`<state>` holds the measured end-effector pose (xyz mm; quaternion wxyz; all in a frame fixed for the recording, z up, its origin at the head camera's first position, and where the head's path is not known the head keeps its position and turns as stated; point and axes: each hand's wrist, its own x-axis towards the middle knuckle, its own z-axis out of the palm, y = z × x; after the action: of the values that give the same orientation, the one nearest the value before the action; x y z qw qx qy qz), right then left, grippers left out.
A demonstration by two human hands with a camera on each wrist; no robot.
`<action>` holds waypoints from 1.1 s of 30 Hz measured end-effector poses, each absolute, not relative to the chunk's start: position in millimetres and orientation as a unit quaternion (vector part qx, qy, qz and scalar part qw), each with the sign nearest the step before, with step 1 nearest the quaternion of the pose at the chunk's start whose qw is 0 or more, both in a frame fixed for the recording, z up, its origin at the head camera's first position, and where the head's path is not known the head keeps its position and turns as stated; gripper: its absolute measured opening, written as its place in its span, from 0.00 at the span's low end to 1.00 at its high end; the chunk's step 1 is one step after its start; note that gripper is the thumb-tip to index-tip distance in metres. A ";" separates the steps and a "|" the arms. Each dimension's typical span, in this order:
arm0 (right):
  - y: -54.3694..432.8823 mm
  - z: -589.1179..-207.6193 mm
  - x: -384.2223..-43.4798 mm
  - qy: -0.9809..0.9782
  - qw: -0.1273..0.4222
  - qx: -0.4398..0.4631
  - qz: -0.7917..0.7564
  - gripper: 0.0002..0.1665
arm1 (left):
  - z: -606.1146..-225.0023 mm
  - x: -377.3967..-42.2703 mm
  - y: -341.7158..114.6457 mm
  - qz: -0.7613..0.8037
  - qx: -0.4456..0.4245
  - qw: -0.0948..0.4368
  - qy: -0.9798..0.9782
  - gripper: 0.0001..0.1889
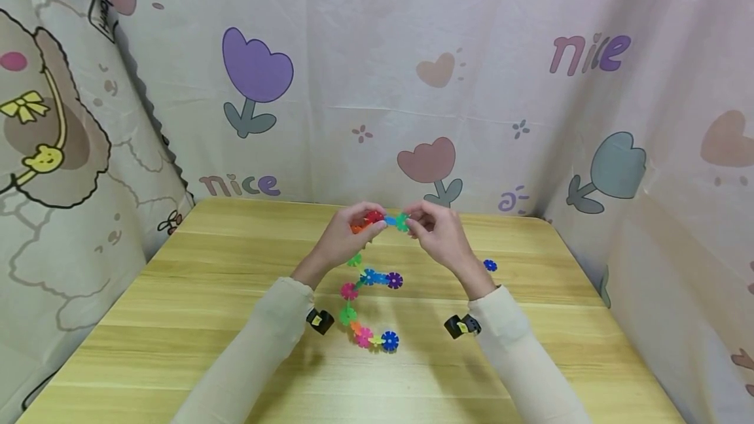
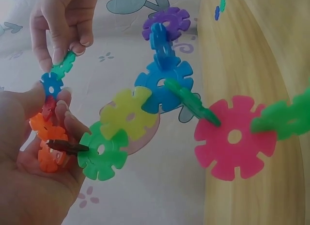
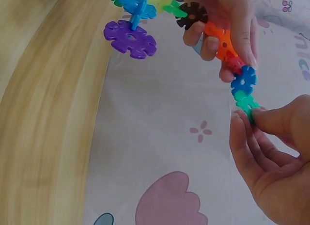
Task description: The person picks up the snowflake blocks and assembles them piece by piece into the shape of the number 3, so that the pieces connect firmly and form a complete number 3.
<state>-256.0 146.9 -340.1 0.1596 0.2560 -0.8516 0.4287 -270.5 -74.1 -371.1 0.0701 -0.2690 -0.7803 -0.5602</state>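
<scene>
A chain of interlocked plastic snowflake discs hangs between and below the hands. My left hand [image 1: 338, 237] grips its upper part, around orange discs [image 2: 41, 125] and a red disc [image 1: 374, 217]. Beyond its fingertips a blue disc [image 3: 243, 80] joins a green disc [image 3: 248, 106]. That green disc is pinched between thumb and fingers of my right hand [image 1: 443, 235]. Lower down, a side branch of blue discs [image 1: 369, 277] ends in a purple disc [image 3: 131, 39]. The chain runs on through a pink disc [image 2: 235, 137] to a dark blue disc [image 1: 390, 341] at its lower end.
A loose blue disc [image 1: 490, 265] lies on the wooden table [image 1: 194, 319], right of the right forearm. Beside it in the left wrist view is a green disc [image 2: 223, 4]. A printed curtain [image 1: 353, 84] hangs behind the table and along its sides.
</scene>
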 end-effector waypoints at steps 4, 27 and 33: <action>145.5 -343.0 -256.4 -0.851 0.171 0.259 0.424 0.07 | -373.3 -270.7 -73.0 -0.557 -0.270 0.065 -0.783 0.13; 150.8 -351.2 -260.8 -0.838 0.159 0.281 0.440 0.09 | -378.0 -273.9 -73.1 -0.551 -0.303 0.043 -0.777 0.16; 164.0 -352.9 -261.5 -0.846 0.122 0.259 0.450 0.11 | -377.2 -274.2 -75.0 -0.546 -0.308 0.034 -0.778 0.17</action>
<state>-261.5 164.0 -352.9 0.1225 0.2590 -0.8459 0.4498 -274.2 -75.0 -377.2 0.0338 -0.3078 -0.7784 -0.5462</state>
